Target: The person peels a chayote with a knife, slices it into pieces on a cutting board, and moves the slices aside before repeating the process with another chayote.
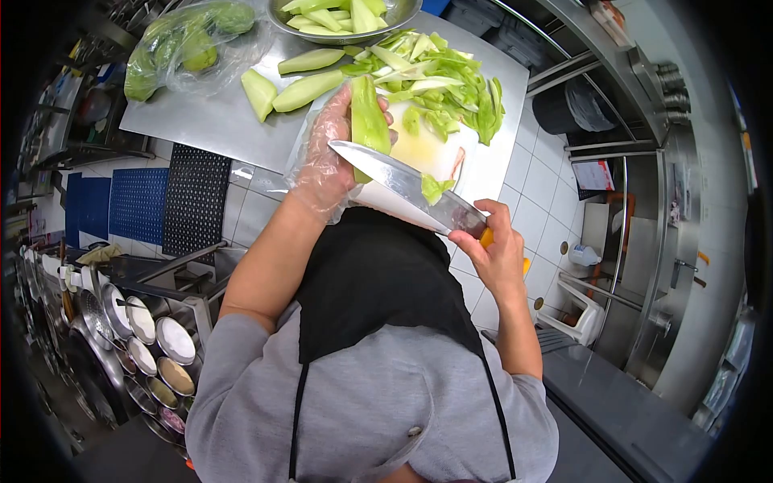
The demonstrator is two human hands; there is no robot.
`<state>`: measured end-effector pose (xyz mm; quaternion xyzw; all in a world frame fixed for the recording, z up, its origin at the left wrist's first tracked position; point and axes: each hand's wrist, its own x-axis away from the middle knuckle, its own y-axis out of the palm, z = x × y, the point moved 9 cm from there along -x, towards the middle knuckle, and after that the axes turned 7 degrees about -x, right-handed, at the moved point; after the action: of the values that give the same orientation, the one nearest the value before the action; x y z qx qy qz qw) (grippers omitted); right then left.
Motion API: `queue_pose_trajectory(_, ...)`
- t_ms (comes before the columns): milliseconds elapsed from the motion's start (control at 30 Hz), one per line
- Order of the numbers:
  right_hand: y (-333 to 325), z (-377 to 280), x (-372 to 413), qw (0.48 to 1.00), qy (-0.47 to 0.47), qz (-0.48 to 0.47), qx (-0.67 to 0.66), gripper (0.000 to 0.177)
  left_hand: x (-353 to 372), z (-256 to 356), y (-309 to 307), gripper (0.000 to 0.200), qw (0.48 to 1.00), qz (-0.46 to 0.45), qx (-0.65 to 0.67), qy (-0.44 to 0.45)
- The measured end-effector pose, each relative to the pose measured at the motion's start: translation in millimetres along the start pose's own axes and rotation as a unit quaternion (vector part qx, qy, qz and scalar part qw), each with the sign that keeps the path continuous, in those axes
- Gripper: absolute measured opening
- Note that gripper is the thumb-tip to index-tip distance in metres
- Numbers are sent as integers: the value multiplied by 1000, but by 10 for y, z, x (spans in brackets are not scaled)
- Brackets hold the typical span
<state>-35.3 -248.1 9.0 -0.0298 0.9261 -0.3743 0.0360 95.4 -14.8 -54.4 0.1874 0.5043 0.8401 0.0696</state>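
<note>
My left hand (326, 149), in a clear plastic glove, grips a pale green vegetable piece (369, 121) above the white cutting board (423, 161). In my bare right hand (497, 249) is the yellow handle of a large knife (394, 179), its blade crossing the lower part of the piece. A scrap of peel (436, 188) clings to the blade. Peelings (459, 88) are heaped at the right of the board. Left of the board lie peeled pieces (308, 90). A metal bowl (409, 14) at the top holds several peeled pieces.
A plastic bag (193, 48) of whole green vegetables sits on the steel table (185, 117) at the upper left. A black bin (568, 105) stands beyond the table's right edge. Several small containers of ingredients (175, 340) are at the lower left.
</note>
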Motion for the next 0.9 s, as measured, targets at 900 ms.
queue_pose_trajectory(900, 109, 51, -430, 996, 62, 34, -53, 53, 166, -519, -336, 34, 978, 172, 79, -85)
